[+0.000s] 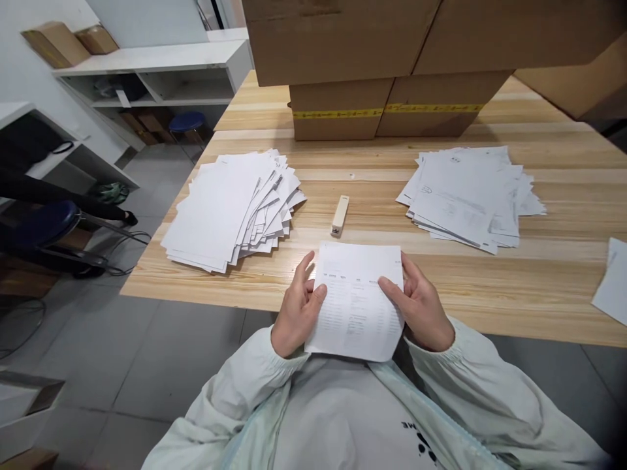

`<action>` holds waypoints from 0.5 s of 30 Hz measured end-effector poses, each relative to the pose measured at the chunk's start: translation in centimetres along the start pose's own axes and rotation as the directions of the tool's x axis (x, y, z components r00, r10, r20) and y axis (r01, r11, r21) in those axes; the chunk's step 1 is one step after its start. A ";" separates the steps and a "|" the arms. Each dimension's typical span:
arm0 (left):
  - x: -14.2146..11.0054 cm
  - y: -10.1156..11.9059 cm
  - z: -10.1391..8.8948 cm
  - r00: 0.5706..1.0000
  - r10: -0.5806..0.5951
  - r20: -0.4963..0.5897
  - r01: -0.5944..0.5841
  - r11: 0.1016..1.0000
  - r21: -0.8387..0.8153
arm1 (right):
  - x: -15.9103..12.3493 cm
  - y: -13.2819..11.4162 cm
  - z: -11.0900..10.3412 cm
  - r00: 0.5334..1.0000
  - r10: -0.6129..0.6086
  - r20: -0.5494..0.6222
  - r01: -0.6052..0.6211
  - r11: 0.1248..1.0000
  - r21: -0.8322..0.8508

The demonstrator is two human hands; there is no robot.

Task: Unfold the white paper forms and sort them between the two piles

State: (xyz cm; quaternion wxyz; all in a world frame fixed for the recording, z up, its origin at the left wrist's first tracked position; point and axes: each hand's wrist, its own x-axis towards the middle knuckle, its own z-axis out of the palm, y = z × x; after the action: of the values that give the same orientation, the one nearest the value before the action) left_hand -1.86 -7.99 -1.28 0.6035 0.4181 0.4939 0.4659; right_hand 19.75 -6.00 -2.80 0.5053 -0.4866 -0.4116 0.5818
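Note:
A printed sheet of paper [360, 313] with columns of small text is held up in front of my body, over the table's near edge. My left hand [300, 310] grips its left side, thumb on top and fingers behind. At the right side my right hand [421, 303] pinches it the same way; whether more sheets lie underneath cannot be told. Just beyond the paper a cream stapler [339, 216] lies on the table. To the left is a thick, uneven pile of papers [220, 202], and a lower pile of papers [465, 192] lies to the right.
Large cardboard boxes [343, 42] are stacked at the back of the wooden table [362, 160]. Another sheet [614, 281] sits at the far right edge. Left of the table are a blue stool [46, 222], a seated person's leg [63, 196] and white shelves [151, 62].

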 end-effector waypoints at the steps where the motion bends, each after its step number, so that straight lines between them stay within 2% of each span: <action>1: 0.0 -0.2 0.2 1.000 -0.005 0.017 0.006 1.000 -0.020 | 0.0 0.2 -0.2 1.000 -0.005 -0.020 0.005 1.000 0.008; 6: -0.8 -0.4 0.9 0.993 -0.092 0.068 0.103 0.980 -0.169 | -0.4 0.5 -0.2 0.986 -0.078 -0.147 0.083 0.996 0.026; 8: -1.1 -0.2 0.7 0.983 -0.132 0.127 0.155 0.970 -0.190 | -0.4 0.5 -0.1 0.957 -0.148 -0.248 0.158 0.987 0.019; 10: -1.4 0.5 0.3 0.986 -0.095 0.135 0.110 0.988 -0.107 | -0.3 0.3 -0.2 0.908 -0.235 -0.346 0.256 0.967 0.015; 12: -1.6 1.9 -0.2 0.997 0.074 0.039 -0.077 0.993 0.089 | 0.0 -0.5 -0.9 0.872 -0.303 -0.384 0.331 0.944 0.005; 13: -1.6 2.9 -0.5 0.977 0.211 -0.010 -0.204 0.955 0.218 | 0.2 -1.2 -1.4 0.867 -0.332 -0.372 0.355 0.935 -0.005; 14: -1.6 3.9 -0.8 0.929 0.368 -0.033 -0.335 0.876 0.346 | 0.3 -2.0 -2.1 0.870 -0.356 -0.340 0.371 0.929 -0.024; 15: -1.6 4.9 -1.1 0.857 0.514 -0.019 -0.449 0.766 0.459 | 0.4 -2.9 -2.9 0.877 -0.379 -0.294 0.380 0.923 -0.056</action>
State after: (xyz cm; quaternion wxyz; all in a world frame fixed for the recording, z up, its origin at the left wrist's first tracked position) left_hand -3.75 -8.42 3.60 0.3159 0.6211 0.5037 0.5105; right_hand 23.14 -5.17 -0.61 0.6667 -0.4779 -0.4168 0.3916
